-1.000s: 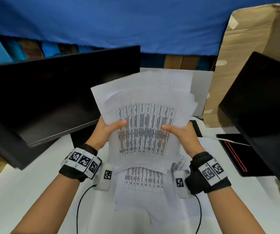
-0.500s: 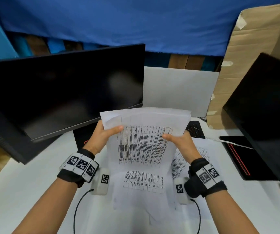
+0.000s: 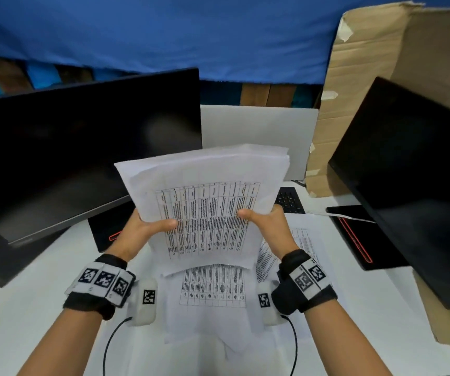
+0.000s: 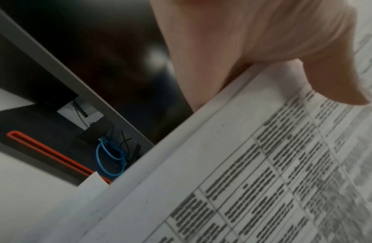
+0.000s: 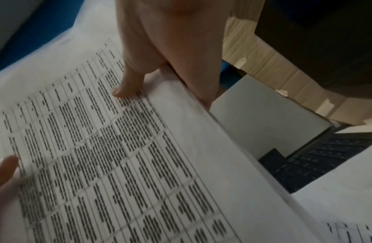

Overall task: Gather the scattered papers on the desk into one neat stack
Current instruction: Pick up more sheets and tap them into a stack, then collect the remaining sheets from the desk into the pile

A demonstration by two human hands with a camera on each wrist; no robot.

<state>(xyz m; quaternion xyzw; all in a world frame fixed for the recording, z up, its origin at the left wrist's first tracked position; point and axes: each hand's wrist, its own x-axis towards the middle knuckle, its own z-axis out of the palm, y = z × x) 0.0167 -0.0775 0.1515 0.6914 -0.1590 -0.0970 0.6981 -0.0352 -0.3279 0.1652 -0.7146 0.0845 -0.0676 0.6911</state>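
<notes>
Both hands, the left hand [image 3: 148, 229] and right hand [image 3: 266, 219], clamp the paper bundle [image 3: 205, 202], now lifted again with edges squarer; 2 loose sheets [image 3: 213, 289] below them on the tabletop [image 3: 28, 308] await gathering.

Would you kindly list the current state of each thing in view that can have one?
Held sheaf of papers: lifted off the desk, edges uneven.
Left hand: grips the sheaf's left edge.
Right hand: grips its right edge.
Loose papers: flat on the desk, ungathered.
Left monitor: screen dark.
Right monitor: screen dark.
</notes>
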